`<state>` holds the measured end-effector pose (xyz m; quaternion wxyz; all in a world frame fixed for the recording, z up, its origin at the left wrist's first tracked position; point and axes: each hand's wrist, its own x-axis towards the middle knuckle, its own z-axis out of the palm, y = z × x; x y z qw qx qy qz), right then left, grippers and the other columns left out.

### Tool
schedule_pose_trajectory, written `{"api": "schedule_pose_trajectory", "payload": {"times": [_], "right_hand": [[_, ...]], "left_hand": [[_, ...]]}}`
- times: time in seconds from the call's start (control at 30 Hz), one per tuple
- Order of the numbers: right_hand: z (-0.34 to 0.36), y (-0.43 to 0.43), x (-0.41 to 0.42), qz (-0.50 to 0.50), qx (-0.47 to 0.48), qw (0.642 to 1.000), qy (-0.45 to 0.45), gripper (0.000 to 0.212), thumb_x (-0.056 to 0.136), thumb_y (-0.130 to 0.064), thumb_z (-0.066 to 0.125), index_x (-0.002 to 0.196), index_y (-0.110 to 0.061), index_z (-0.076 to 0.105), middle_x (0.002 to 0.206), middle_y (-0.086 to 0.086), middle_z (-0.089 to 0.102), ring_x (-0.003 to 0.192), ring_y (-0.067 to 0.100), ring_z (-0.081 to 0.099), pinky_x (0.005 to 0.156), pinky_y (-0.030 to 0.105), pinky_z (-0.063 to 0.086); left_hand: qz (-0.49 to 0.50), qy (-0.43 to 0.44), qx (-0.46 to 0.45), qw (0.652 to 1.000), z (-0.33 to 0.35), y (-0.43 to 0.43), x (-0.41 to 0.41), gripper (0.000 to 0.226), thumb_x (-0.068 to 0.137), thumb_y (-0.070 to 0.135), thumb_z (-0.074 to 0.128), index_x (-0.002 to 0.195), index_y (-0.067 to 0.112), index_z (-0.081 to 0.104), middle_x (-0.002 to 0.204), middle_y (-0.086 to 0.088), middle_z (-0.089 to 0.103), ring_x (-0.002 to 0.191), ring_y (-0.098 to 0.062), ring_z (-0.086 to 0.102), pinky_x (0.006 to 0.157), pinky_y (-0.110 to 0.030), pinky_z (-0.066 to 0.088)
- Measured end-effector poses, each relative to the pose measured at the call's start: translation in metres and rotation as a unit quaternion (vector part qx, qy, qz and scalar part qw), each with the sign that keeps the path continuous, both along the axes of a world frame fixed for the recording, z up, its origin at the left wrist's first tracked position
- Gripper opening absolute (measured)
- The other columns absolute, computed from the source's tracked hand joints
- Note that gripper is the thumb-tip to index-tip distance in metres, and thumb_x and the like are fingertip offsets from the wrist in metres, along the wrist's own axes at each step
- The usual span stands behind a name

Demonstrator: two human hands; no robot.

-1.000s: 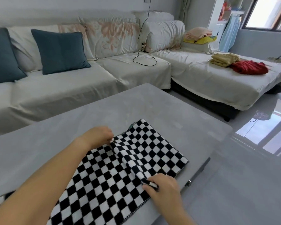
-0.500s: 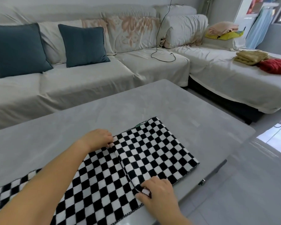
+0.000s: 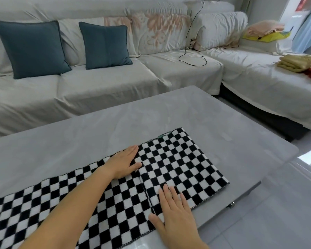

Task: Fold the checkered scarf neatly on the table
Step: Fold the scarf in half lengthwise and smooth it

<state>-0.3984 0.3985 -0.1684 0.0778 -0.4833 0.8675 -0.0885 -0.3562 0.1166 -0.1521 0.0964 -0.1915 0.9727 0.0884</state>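
Note:
The black-and-white checkered scarf (image 3: 178, 164) lies flat along the grey table (image 3: 97, 133), running from the lower left to the right end, where a folded-over section forms a doubled layer. My left hand (image 3: 123, 163) rests flat, fingers together, on the far side of the fold's edge. My right hand (image 3: 174, 212) lies flat with fingers spread on the near side of the same edge. Neither hand grips the cloth. A bit of green label shows at the scarf's far corner.
A cream-covered corner sofa (image 3: 151, 74) wraps behind and right of the table, with two teal cushions (image 3: 104, 45), a black cable (image 3: 192, 56), and folded yellow (image 3: 296, 62) and red cloths. The table's right corner (image 3: 293, 150) borders glossy floor tiles.
Both hands let go of the pinched scarf edge and now lie flat on the fold. The folded section has settled smooth on the table. The camera view shifted left and down.

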Motion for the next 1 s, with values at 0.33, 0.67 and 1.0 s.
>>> {"api": "schedule_pose_trajectory", "payload": {"times": [0.33, 0.67, 1.0], "right_hand": [[0.035, 0.014, -0.082, -0.074, -0.115, 0.990, -0.040, 0.085, 0.079, -0.072, -0.013, 0.148, -0.021, -0.007, 0.152, -0.007, -0.015, 0.141, 0.011, -0.015, 0.113, 0.031, -0.010], [0.039, 0.047, -0.175, -0.283, -0.168, 0.906, -0.266, 0.050, 0.086, -0.047, 0.057, 0.125, -0.016, 0.056, 0.107, 0.003, 0.066, 0.106, 0.022, 0.058, 0.090, 0.039, 0.042], [0.038, 0.044, -0.176, -0.337, -0.141, 0.885, -0.288, 0.080, 0.031, -0.098, 0.035, 0.080, -0.039, 0.058, 0.082, -0.020, 0.062, 0.082, 0.000, 0.058, 0.071, 0.024, 0.044]], "left_hand": [[0.146, 0.084, 0.034, 0.985, -0.003, 0.037, 0.001, 0.082, 0.089, 0.066, 0.014, 0.150, 0.015, -0.007, 0.158, 0.000, -0.014, 0.145, -0.011, -0.012, 0.119, -0.036, -0.001], [0.197, 0.036, 0.007, 0.980, -0.008, 0.076, -0.072, 0.080, 0.091, 0.065, 0.013, 0.151, 0.014, -0.006, 0.159, -0.001, -0.012, 0.145, -0.016, -0.013, 0.114, -0.050, -0.012], [0.094, 0.109, 0.216, 0.966, 0.015, 0.038, -0.218, 0.053, 0.087, 0.043, 0.060, 0.132, 0.020, 0.049, 0.130, 0.002, 0.056, 0.118, -0.015, 0.051, 0.100, -0.029, 0.038]]}}
